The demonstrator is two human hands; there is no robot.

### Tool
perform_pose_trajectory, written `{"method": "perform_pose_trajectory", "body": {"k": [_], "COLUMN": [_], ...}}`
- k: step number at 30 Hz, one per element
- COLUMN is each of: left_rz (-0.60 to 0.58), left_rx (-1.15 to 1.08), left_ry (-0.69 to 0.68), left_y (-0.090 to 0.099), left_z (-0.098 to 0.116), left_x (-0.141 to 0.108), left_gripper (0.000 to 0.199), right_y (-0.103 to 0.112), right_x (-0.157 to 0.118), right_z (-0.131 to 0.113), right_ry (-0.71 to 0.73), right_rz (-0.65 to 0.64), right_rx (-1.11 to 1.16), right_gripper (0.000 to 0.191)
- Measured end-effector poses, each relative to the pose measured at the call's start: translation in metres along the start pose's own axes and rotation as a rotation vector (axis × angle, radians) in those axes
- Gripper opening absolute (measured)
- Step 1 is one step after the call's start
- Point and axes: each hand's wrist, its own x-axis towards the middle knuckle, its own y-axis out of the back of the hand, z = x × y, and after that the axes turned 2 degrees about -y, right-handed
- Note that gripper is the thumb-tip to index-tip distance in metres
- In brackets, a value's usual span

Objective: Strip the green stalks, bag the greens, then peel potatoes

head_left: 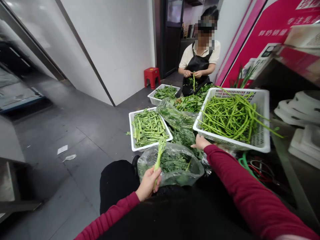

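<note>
My left hand (149, 181) is closed around a pale green vegetable stalk (159, 155) with a leafy top, held upright. Just behind the stalk, an open clear plastic bag (196, 169) sits before my lap with dark leafy greens (173, 164) inside. My right hand (200, 142) reaches forward by the near edge of a white basket (264, 141) of long thin green stems (228, 116). Its thumb and a finger are apart over loose leafy greens (183, 137); I see nothing held there. Left of the bag, cut stalks (148, 128) fill a smaller white basket (132, 133).
Opposite me a person (200, 60) in a black apron handles a green stem. Beside them are a basket of leaves (165, 92) and a red stool (151, 76). White scales (307, 110) stand at right. Paper scraps (62, 149) lie on the grey floor.
</note>
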Motion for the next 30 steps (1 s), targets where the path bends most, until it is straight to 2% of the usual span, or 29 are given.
{"method": "perform_pose_trajectory", "body": {"k": [1, 3, 4, 6, 7, 8, 9, 10, 12, 14, 15, 16, 18, 19, 20, 21, 23, 25, 27, 30], "left_rz": [0.009, 0.013, 0.010, -0.019, -0.039, -0.056, -0.069, -0.074, -0.076, -0.086, -0.091, -0.079, 0.017, 0.088, 0.160, 0.227, 0.301, 0.299, 0.266, 0.277], "left_rx": [0.005, 0.036, 0.064, 0.137, 0.175, 0.207, 0.228, 0.237, 0.218, 0.174, 0.153, 0.128, 0.087, 0.083, 0.102, 0.152, 0.337, 0.549, 0.726, 0.919], "left_ry": [0.002, 0.007, 0.010, 0.002, -0.013, -0.033, -0.053, -0.069, -0.059, -0.003, 0.027, 0.048, 0.024, -0.025, -0.088, -0.158, -0.276, -0.328, -0.339, -0.322], "left_y": [-0.002, -0.006, -0.007, -0.010, -0.011, -0.012, -0.014, -0.015, -0.016, -0.018, -0.018, -0.018, -0.018, -0.017, -0.017, -0.015, -0.012, -0.009, -0.006, -0.004], "left_z": [0.001, 0.002, 0.002, 0.003, 0.003, 0.003, 0.003, 0.003, 0.001, -0.002, -0.004, -0.004, -0.004, -0.002, 0.000, 0.003, 0.008, 0.011, 0.011, 0.010], "left_x": [0.002, 0.007, 0.009, 0.012, 0.013, 0.014, 0.014, 0.013, 0.011, 0.009, 0.008, 0.008, 0.008, 0.009, 0.010, 0.010, 0.008, 0.005, 0.001, -0.002], "left_gripper": [0.050, 0.051, 0.051, 0.052, 0.052, 0.052, 0.052, 0.052, 0.052, 0.053, 0.053, 0.052, 0.050, 0.048, 0.045, 0.042, 0.032, 0.022, 0.021, 0.025], "right_y": [0.002, -0.005, -0.011, -0.027, -0.034, -0.040, -0.044, -0.046, -0.046, -0.043, -0.043, -0.044, -0.051, -0.055, -0.058, -0.061, -0.059, -0.049, -0.036, -0.019], "right_x": [0.001, -0.013, -0.027, -0.061, -0.077, -0.090, -0.100, -0.106, -0.110, -0.113, -0.117, -0.122, -0.137, -0.145, -0.151, -0.154, -0.151, -0.138, -0.123, -0.112], "right_z": [-0.006, -0.028, -0.042, -0.069, -0.081, -0.090, -0.096, -0.100, -0.099, -0.094, -0.091, -0.089, -0.088, -0.089, -0.090, -0.092, -0.094, -0.094, -0.094, -0.098], "right_ry": [0.012, 0.089, 0.139, 0.218, 0.212, 0.184, 0.161, 0.160, 0.256, 0.451, 0.578, 0.733, 1.069, 1.173, 1.182, 1.086, 0.680, 0.318, 0.177, 0.170], "right_rz": [0.020, -0.018, -0.080, -0.311, -0.367, -0.363, -0.305, -0.199, 0.080, 0.324, 0.388, 0.398, 0.282, 0.208, 0.150, 0.105, 0.000, -0.151, -0.280, -0.370], "right_rx": [0.017, 0.159, 0.297, 0.794, 1.000, 1.158, 1.234, 1.234, 1.057, 0.760, 0.621, 0.510, 0.383, 0.381, 0.429, 0.525, 0.799, 1.079, 1.294, 1.450], "right_gripper": [0.053, 0.049, 0.041, 0.034, 0.032, 0.029, 0.028, 0.026, 0.021, 0.016, 0.016, 0.018, 0.020, 0.019, 0.019, 0.018, 0.018, 0.014, 0.013, 0.026]}}
